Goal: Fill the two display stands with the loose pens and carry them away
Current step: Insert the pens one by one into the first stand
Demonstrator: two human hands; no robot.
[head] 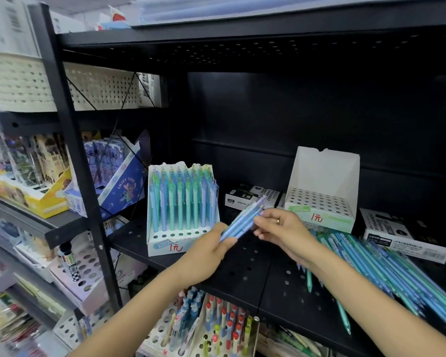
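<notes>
The left hand (218, 243) gripped a small bunch of blue pens (242, 220) near their lower ends. The right hand (278, 226) pinched the top of one pen in that bunch with its fingertips. Both hands were over the black metal shelf (242, 274), a little back from its front edge.

The left display stand (182, 238) stood toward the left end of the shelf and was nearly full of pens, with only its front row of holes bare. The right display stand (319, 202) sat further back, near the back wall, and all its holes were bare. A big pile of loose pens (386, 274) lay toward the right end of the shelf, some poking past the front edge.

The pens looked light, thin, stiff and smooth, so they could slip or roll. It would be best to hold each one in the middle of its body and push it straight down into a hole. The stands looked like thin card, so they should be carried from under the base with both hands.

The shelf had little round holes in it. White boxes of markers (402, 238) sat at the back right. Other shelves nearby held more stationery.
</notes>
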